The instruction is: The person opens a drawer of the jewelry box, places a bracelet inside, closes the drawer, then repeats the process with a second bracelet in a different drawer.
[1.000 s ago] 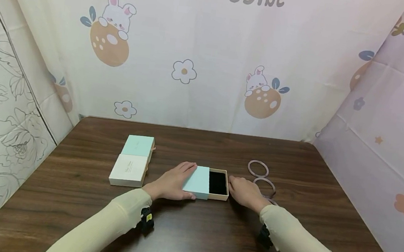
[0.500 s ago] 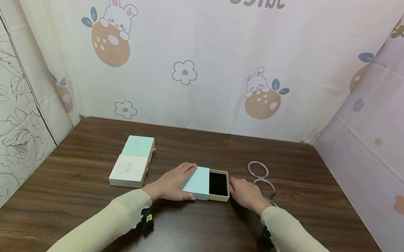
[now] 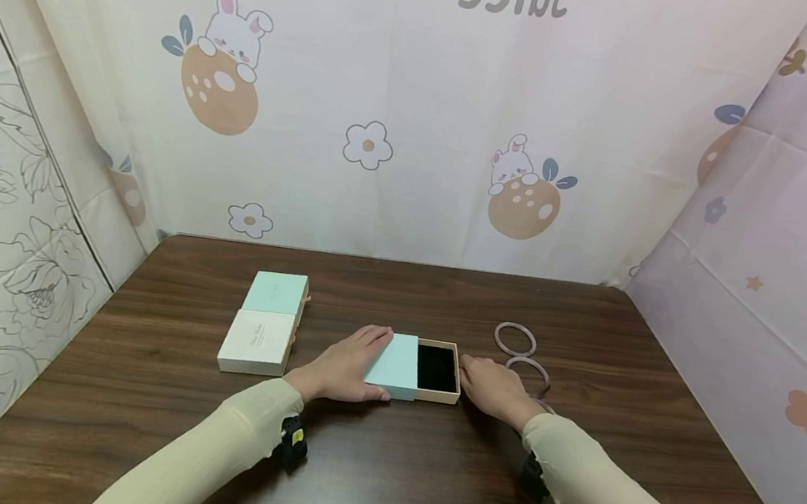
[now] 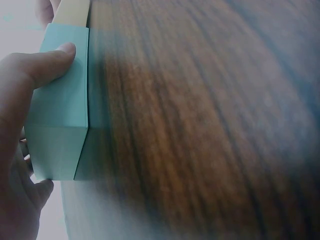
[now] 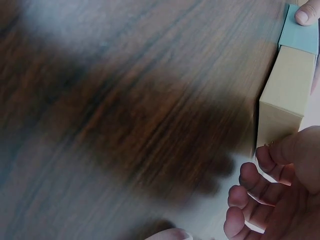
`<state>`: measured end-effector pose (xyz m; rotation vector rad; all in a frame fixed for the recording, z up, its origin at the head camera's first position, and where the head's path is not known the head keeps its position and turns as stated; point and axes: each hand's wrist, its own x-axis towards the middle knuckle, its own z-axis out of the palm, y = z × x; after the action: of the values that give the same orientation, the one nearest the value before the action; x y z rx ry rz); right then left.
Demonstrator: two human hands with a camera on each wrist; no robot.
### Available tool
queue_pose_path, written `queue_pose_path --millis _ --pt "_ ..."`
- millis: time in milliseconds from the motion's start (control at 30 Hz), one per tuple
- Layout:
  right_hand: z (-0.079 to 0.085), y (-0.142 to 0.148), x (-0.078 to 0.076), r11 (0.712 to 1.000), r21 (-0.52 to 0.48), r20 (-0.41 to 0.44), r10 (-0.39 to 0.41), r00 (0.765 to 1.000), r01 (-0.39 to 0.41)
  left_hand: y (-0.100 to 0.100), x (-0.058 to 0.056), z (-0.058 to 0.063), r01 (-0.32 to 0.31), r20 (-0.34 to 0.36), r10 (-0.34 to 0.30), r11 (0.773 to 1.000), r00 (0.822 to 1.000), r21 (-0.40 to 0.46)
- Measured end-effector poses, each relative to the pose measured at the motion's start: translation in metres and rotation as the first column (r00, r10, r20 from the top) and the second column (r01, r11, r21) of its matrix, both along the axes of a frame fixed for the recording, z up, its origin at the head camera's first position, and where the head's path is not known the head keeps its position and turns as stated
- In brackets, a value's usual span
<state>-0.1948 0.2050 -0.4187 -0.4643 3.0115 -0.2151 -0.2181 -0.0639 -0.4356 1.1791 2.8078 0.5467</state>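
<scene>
1. The pale teal box sleeve [image 3: 399,366] lies flat on the wood-grain bench [image 3: 390,486], between the left hand [image 3: 342,369] and the right hand [image 3: 496,388]; its drawer [image 3: 436,396], pale card with a black interior, stands part-way out of the sleeve's right end.
2. The left hand is clamped on the sleeve, thumb along its near side, fingers over toward its far side; the right hand, right of the sleeve, appears to pinch a tiny pull tab [image 5: 269,144] at the drawer's outer end, its other fingers loosely bent.
3. The step in hand looks to be sliding the drawer out of the sleeve; how much remains inside, I cannot tell.
4. The next move, as I judge it, calls for a firm left hold and a straight, level pull rightward from the sleeve; a crooked pull could bind the drawer.
5. Well left of the sleeve lie a mint box [image 3: 276,293] and a white box [image 3: 258,339]; right of the sleeve, past the drawer, lie mauve rings [image 3: 534,345], one partly hidden.
</scene>
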Motion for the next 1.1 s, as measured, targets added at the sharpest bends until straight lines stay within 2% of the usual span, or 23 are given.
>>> queue_pose_path --millis 1100 --pt "0.0063 0.0071 0.0020 0.999 0.026 0.005 0.041 0.999 -0.042 -0.0006 -0.0004 0.0003 -0.002 0.002 0.002 1.000 1.000 -0.014"
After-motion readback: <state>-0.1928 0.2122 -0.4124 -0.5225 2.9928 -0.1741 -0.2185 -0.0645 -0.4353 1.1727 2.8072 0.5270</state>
